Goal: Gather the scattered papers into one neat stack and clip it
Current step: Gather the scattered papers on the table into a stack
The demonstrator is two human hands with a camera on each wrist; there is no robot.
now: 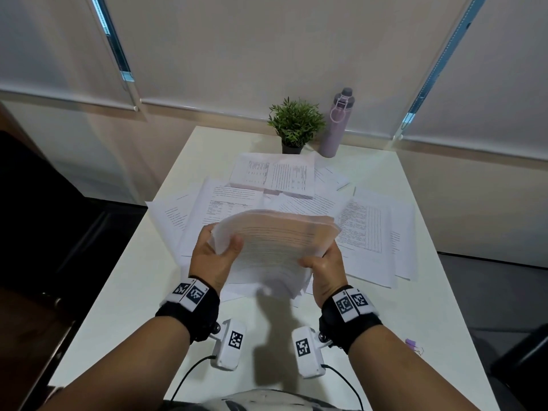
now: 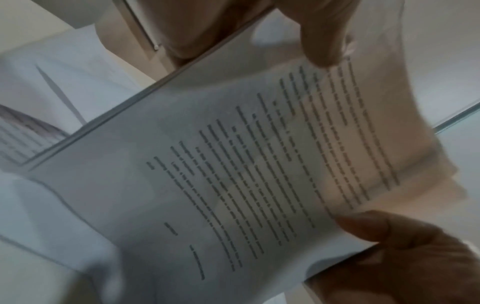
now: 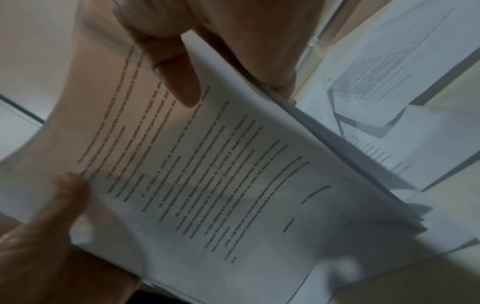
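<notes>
I hold a thick stack of printed papers (image 1: 275, 247) above the white table (image 1: 118, 307), tilted and bowed, its sheets not squared. My left hand (image 1: 218, 252) grips its left edge, thumb on top. My right hand (image 1: 321, 266) grips its right edge the same way. In the left wrist view the stack (image 2: 233, 174) fills the frame, and in the right wrist view the stack (image 3: 221, 174) shows fanned edges. Several loose sheets (image 1: 296, 185) lie scattered and overlapping on the table beyond. A small purple binder clip (image 1: 411, 343) lies near the table's right edge.
A potted plant (image 1: 296, 123) and a lilac bottle (image 1: 336, 123) stand at the table's far edge, by the window blinds. Bare table top lies in front of me. A dark chair is at the left.
</notes>
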